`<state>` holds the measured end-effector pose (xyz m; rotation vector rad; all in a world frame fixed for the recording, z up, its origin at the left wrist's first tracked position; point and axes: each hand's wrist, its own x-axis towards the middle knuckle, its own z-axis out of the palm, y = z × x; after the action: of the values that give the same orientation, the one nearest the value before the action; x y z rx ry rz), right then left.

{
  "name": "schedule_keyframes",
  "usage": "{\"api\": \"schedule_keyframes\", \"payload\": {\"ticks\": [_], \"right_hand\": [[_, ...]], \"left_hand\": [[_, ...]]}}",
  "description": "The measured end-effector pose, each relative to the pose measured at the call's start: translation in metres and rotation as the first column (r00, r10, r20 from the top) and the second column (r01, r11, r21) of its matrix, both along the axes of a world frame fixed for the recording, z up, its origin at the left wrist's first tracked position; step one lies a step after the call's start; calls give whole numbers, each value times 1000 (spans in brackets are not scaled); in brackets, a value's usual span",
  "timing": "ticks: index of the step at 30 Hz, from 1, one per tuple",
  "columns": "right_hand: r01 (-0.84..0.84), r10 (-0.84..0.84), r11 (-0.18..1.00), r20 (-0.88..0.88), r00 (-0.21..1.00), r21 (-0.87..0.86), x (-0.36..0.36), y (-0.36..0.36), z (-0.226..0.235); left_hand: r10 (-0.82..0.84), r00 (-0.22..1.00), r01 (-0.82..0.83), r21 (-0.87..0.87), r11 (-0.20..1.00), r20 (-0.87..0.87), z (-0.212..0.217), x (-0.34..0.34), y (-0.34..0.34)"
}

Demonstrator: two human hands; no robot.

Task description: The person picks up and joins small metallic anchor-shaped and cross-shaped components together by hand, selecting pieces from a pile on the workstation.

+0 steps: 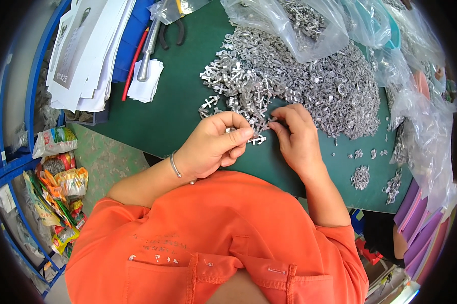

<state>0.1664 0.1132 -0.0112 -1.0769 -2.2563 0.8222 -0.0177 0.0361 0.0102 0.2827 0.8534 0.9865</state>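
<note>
My left hand (213, 139), with a metal bangle (174, 164) at its wrist, is closed with thumb and forefinger pinched on a small silver-grey metal part. Close by, my right hand (299, 139) pinches what looks like another small metal piece between thumb and fingertips. Whether the two pieces are joined I cannot tell. Just beyond the hands lie branched metal pieces (233, 76), which run into a broad heap of small silver-grey metal parts (337, 93). One branched piece (259, 139) shows between my hands.
The green table (178, 119) carries clear plastic bags (309, 45) at the back, pliers (171, 33), a red pencil (135, 63) and papers (86, 50). Small clusters of parts (360, 177) lie at right. A blue rack (10, 172) with packets stands left.
</note>
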Motion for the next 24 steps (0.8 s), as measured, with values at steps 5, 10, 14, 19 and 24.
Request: {"api": "schedule_keyframes", "payload": {"ticks": [5, 10, 14, 19, 24], "right_hand": [[85, -130, 965, -173, 976, -247, 14, -9, 1], [-60, -259, 868, -552, 793, -494, 12, -23, 10], [-123, -244, 847, -583, 775, -518, 14, -26, 12], [-180, -200, 858, -635, 746, -481, 14, -26, 15], [-196, -187, 881, -699, 691, -430, 11, -31, 16]], "left_hand": [[-40, 933, 79, 97, 992, -357, 7, 4, 0], [-63, 857, 152, 134, 979, -512, 6, 10, 3], [-86, 850, 201, 169, 965, -519, 5, 8, 2], [3, 806, 200, 277, 940, -592, 2, 7, 0], [23, 872, 104, 230, 968, -489, 5, 7, 2]]}}
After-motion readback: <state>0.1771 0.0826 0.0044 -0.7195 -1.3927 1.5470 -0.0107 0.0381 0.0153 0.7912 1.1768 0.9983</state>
